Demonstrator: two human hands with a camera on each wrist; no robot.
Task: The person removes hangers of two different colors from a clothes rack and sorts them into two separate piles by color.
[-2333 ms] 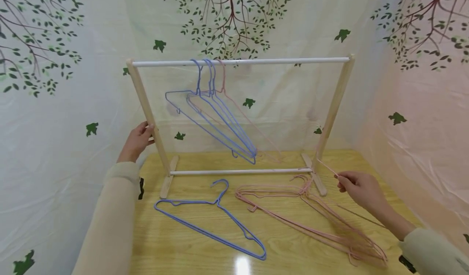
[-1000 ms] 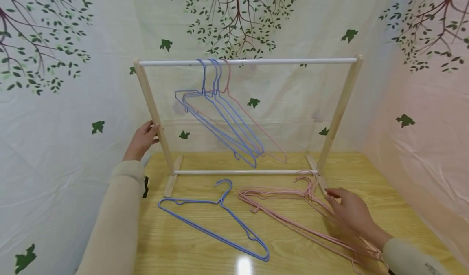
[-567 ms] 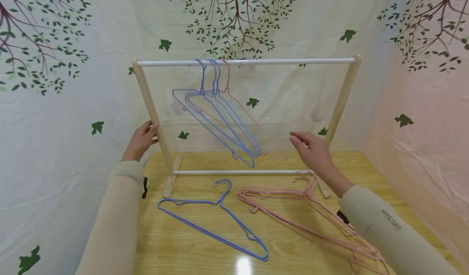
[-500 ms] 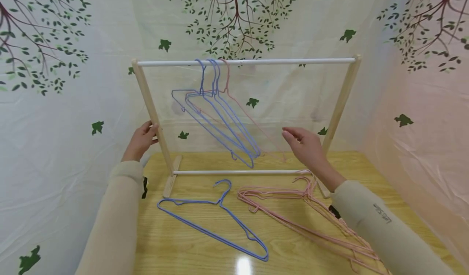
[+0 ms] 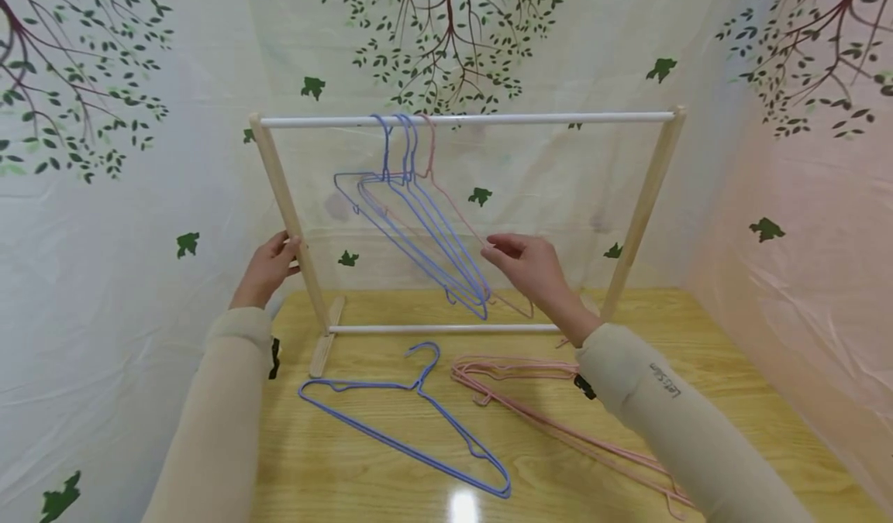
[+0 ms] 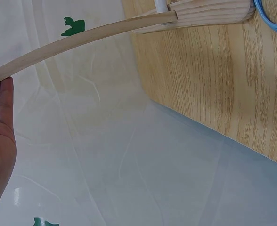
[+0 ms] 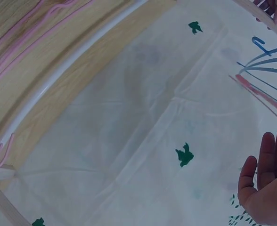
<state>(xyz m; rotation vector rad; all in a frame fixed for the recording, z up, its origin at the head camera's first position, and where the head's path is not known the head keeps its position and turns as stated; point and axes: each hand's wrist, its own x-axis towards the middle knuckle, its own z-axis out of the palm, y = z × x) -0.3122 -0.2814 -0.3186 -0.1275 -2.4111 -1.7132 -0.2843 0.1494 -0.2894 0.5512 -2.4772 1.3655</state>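
Observation:
My left hand (image 5: 268,270) grips the left wooden post (image 5: 281,190) of a small clothes rack, with fingers reaching behind it. In the left wrist view the fingers lie against that post. Three blue wire hangers (image 5: 387,151) and a pink wire hanger (image 5: 432,148) hang from the white rail (image 5: 544,118). My right hand (image 5: 533,269) has its thumb and forefinger tips right at the pink hanger's sloping side. Its other fingers look relaxed in the right wrist view, close to the hanging pink wire (image 7: 258,96). The right sleeve hides the rack's right foot.
A blue hanger (image 5: 363,428) lies on the wooden table (image 5: 363,492), front left. Several pink hangers (image 5: 530,411) lie in a pile at right, partly under my right arm. A lower white bar (image 5: 432,328) joins the rack's feet. Printed sheeting (image 5: 125,290) surrounds the table.
My right hand let go of a pink hanger at the right pile, then rose and moved left to the hanging pink one. The hung hangers sway slightly. The left hand stays on the post.

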